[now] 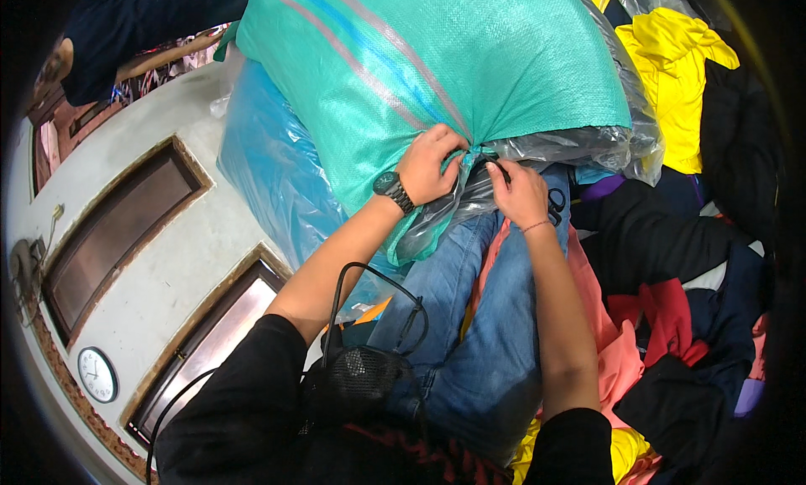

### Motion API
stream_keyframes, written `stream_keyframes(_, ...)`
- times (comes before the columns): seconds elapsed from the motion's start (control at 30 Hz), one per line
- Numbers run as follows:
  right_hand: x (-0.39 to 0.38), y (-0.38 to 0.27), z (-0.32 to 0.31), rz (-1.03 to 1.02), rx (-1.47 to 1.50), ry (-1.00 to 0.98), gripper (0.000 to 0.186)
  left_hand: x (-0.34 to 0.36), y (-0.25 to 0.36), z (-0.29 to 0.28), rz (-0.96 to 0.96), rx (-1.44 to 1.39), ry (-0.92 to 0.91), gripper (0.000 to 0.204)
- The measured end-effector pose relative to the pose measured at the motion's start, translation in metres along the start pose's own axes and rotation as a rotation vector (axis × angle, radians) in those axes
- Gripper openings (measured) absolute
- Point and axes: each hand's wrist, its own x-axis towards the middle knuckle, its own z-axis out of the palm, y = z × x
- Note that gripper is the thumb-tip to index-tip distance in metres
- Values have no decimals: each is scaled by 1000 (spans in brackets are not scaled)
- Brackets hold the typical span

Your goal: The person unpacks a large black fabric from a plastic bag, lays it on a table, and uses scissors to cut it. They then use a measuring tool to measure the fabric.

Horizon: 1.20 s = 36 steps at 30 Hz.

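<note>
A large green woven sack (437, 48) with pink and blue stripes fills the upper middle, with dark plastic (588, 145) showing from its lower edge. My left hand (430, 166), with a watch at the wrist, is closed on the sack's gathered edge. Just to its right, my right hand (519, 191) is closed on a dark strip or plastic at the gather; which exactly is hard to tell. Black-handled scissors (555, 204) lie beside my right hand, on or by my jeans-clad legs. A translucent blue plastic bag (264, 149) bulges left of the sack.
Piled garments, yellow (663, 73), black (655, 241) and red (663, 321), lie to the right. On the left are a white wall (143, 292) with framed windows and a clock (96, 373). Another person's dark sleeve (143, 23) shows at the upper left.
</note>
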Motion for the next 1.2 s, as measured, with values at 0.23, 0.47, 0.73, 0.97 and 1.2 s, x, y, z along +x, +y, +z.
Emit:
stream_keyframes(0.23,-9,-1,7,-5,34,-27,35,3,2,-6,125,170,-138,45)
stream_keyframes(0.47,-14,-16,14,146,107,-13,34,19,-4,-6,89,175,-219,45)
stream_keyframes(0.73,-14,-39,5,324,101,141,39,22,-8,-3,37,148,-233,44)
stream_keyframes(0.97,-13,-50,16,405,74,46,42,24,-10,-1,-2,137,-240,44)
stream_keyframes(1.2,-12,-48,23,459,77,80,44,29,-11,0,2,161,-255,40)
